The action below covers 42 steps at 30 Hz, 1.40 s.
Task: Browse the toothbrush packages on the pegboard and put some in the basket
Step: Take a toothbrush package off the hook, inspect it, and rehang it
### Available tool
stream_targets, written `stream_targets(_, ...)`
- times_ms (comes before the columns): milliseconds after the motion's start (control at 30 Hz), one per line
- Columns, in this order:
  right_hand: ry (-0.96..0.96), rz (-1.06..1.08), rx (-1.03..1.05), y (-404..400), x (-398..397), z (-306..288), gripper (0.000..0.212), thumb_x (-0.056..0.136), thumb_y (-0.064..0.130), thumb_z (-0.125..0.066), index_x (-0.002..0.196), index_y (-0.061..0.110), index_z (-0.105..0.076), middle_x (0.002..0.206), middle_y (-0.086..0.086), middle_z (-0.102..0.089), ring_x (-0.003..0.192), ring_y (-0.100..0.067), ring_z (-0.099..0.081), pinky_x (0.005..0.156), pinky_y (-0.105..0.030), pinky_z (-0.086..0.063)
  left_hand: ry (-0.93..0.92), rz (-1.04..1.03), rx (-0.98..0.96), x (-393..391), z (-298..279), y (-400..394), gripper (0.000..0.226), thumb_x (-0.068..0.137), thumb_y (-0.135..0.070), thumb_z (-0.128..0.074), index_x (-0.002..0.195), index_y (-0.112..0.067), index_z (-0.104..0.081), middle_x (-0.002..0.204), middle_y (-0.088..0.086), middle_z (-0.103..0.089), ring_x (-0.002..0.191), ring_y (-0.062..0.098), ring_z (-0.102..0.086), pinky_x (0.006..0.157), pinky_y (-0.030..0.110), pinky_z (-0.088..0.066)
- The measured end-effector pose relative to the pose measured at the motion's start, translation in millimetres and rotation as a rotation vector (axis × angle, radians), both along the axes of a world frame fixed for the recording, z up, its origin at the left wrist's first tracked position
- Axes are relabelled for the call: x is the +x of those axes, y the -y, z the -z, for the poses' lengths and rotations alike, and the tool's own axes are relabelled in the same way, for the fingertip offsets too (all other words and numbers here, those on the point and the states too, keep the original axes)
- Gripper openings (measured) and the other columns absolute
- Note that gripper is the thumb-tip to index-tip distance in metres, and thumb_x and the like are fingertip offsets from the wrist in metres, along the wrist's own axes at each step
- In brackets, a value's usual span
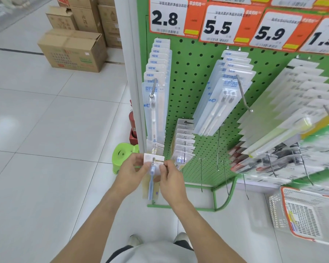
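Both hands pinch one toothbrush package (152, 168) at its top: the left hand (130, 172) and right hand (172, 179), fingers curled.

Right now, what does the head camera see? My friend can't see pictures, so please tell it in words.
Two hands, left hand and right hand, pinch the top of a toothbrush package on a low hook of a green pegboard. More packages hang above under price tags. An orange-rimmed white basket sits on the floor to the right.
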State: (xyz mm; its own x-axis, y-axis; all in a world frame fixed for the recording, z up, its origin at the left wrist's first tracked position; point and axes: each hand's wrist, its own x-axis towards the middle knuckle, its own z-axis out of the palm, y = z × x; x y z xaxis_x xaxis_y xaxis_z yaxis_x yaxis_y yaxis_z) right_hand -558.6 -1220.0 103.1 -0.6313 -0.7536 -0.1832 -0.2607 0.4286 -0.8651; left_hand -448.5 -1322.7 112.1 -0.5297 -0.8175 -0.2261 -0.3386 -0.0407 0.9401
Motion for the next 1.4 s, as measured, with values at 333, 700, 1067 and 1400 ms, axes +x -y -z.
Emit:
stream_targets(333,0.105,-0.079,-0.076,-23,8,-24,0.015,0.107,0.025,-0.047,0.098,0.018,-0.057,0.066,-0.001,-0.067,0.055,-0.004,-0.065,0.064,-0.027,-0.052,-0.076,0.054,0.121,26,-16,-24,0.017,0.102,-0.008,-0.055,0.108,-0.005,-0.071,0.101,0.007,-0.078,0.097,0.026,-0.074,0.082,0.030,-0.060)
stream_targets(700,0.220,-0.166,-0.144,-54,9,-51,0.022,0.097,0.018,-0.064,0.076,0.024,-0.061,0.057,0.016,-0.055,0.053,-0.010,-0.044,0.054,-0.025,-0.039,-0.156,0.016,0.179,40,-60,-55,0.022,0.102,-0.016,-0.055,0.111,-0.008,-0.073,0.102,0.007,-0.078,0.093,0.027,-0.075,0.084,0.034,-0.061)
stream_targets(1067,0.173,0.000,-0.263,-62,-4,-69,0.011,0.092,0.023,-0.068,0.082,0.018,-0.068,0.062,0.001,-0.059,0.057,-0.005,-0.045,0.055,-0.023,-0.039,-0.023,0.142,0.044,22,-68,-80,0.027,0.104,-0.027,-0.052,0.084,-0.022,-0.069,0.070,-0.008,-0.069,0.064,0.010,-0.058,0.064,0.026,-0.049)
stream_targets(1400,0.145,0.014,-0.368,-65,-22,-58,0.007,0.095,0.031,-0.069,0.091,0.030,-0.073,0.070,-0.005,-0.063,0.064,-0.013,-0.055,0.061,-0.034,-0.047,-0.063,0.183,0.131,13,-73,-96,0.019,0.105,-0.013,-0.051,0.109,-0.011,-0.069,0.092,0.029,-0.072,0.082,0.051,-0.067,0.079,0.065,-0.054)
